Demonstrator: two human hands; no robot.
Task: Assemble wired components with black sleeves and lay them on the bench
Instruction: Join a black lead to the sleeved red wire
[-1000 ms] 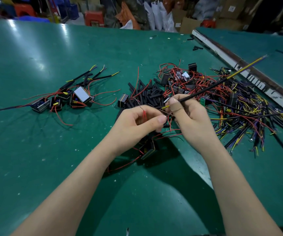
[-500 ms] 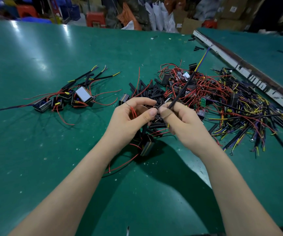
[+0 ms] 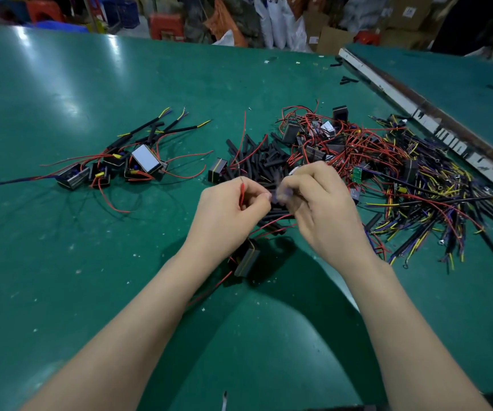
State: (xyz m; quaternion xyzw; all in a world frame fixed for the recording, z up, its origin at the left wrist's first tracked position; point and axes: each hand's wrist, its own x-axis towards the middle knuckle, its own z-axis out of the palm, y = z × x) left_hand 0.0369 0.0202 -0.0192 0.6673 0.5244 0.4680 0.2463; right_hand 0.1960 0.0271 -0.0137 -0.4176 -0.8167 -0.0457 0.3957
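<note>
My left hand point(image 3: 227, 215) pinches a red wire point(image 3: 241, 197) whose bare tip sticks up above the fingers. That wire runs down to a small black component point(image 3: 246, 261) lying on the green bench point(image 3: 91, 292) under my wrists. My right hand point(image 3: 319, 209) is curled and blurred right beside the left, pinching something dark at its fingertips; what it is I cannot make out. Behind my hands lies a pile of short black sleeves point(image 3: 263, 164). Finished components with sleeved wires point(image 3: 126, 161) lie to the left.
A tangle of red-wired components point(image 3: 328, 143) sits behind the right hand. Several black, yellow and purple wires point(image 3: 446, 209) spread out at the right. A metal-edged gap point(image 3: 431, 120) separates a second green bench at the far right. Boxes and bags crowd the background.
The long sleeved wire that stuck up from my right hand no longer shows. My right hand has closed in against the left and blurs with motion. The red wire tip now stands upright.
</note>
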